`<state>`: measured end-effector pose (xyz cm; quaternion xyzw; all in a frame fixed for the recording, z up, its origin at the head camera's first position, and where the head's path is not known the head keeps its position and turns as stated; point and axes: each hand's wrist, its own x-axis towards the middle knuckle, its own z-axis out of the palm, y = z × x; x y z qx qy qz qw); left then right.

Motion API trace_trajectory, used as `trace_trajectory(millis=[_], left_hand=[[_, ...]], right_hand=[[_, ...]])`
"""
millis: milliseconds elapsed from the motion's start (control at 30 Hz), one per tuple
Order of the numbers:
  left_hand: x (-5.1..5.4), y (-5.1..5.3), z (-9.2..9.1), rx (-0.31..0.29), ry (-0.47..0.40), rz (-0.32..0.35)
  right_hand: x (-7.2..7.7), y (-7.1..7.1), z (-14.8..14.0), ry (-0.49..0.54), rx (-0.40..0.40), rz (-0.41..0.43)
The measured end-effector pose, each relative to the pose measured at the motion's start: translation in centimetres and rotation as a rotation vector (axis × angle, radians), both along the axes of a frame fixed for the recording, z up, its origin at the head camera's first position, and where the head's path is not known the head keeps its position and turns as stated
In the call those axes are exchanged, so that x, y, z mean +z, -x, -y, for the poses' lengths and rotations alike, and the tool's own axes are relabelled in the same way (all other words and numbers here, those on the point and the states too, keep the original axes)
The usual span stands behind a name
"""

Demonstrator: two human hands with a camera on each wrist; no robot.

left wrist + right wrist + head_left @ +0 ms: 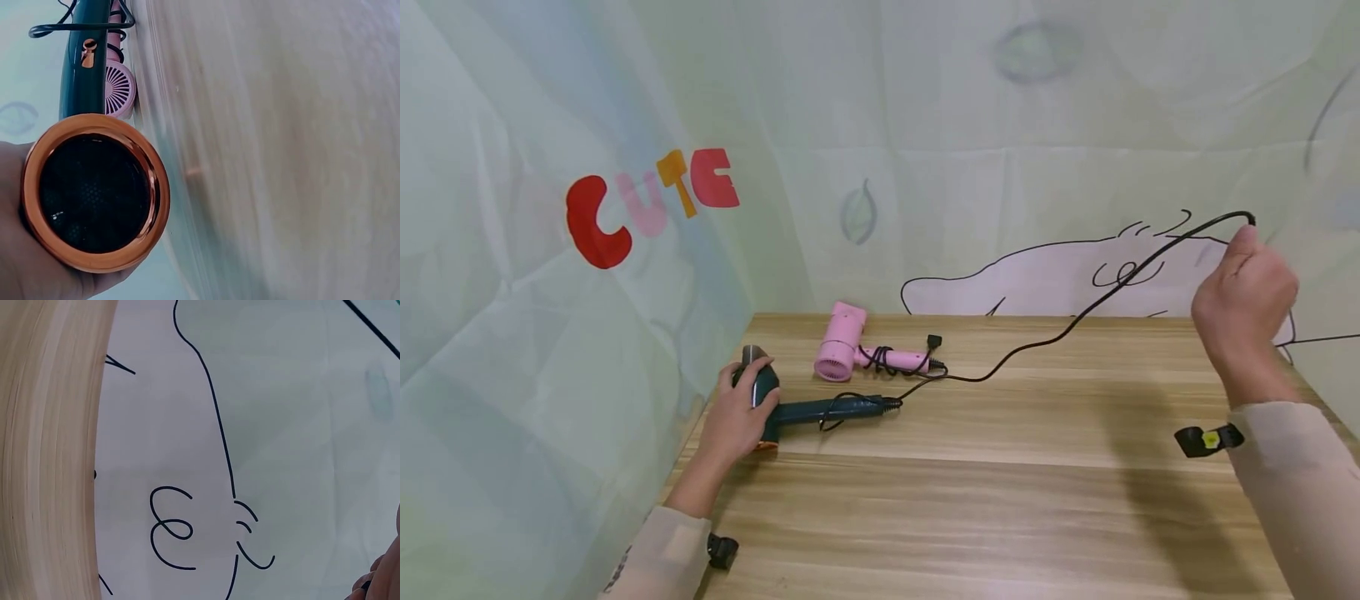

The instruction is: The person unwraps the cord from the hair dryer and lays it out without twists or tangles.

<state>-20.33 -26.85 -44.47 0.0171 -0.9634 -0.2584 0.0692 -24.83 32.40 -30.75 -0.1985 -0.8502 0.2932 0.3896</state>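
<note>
A dark green hair dryer (831,409) lies at the table's left side, its handle pointing right. Around its barrel curl the fingers of my left hand (733,417). In the left wrist view, the dryer's copper-coloured rim (94,261) faces the camera. My right hand (1247,292), raised at the right, grips the far end of the dryer's black cord (1030,344); the plug is hidden in the fist. From there the cord slopes down to the handle, where a loop of it hangs. Only the edge of the right hand (389,575) shows in the right wrist view.
A pink hair dryer (842,337) lies behind the green one, its cord wrapped round its handle. The green dryer's cord passes beside its small black plug (934,341). Printed fabric walls (820,100) border the wooden table (962,525) at the back and sides.
</note>
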Motion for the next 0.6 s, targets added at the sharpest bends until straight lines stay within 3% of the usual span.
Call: trace_trajectory(millis=[167, 333, 600], left_hand=[[0.15, 0.00, 0.15, 0.049, -0.005, -0.021], [0.43, -0.05, 0.26, 0.076, -0.042, -0.014], [0.58, -0.23, 0.39, 0.097, -0.187, 0.015]], right_hand=[[-0.09, -0.11, -0.26, -0.035, -0.048, -0.052], [-0.01, -0.23, -0.34, 0.016, -0.016, -0.009], [-0.64, -0.26, -0.67, 0.005, 0.021, 0.016]])
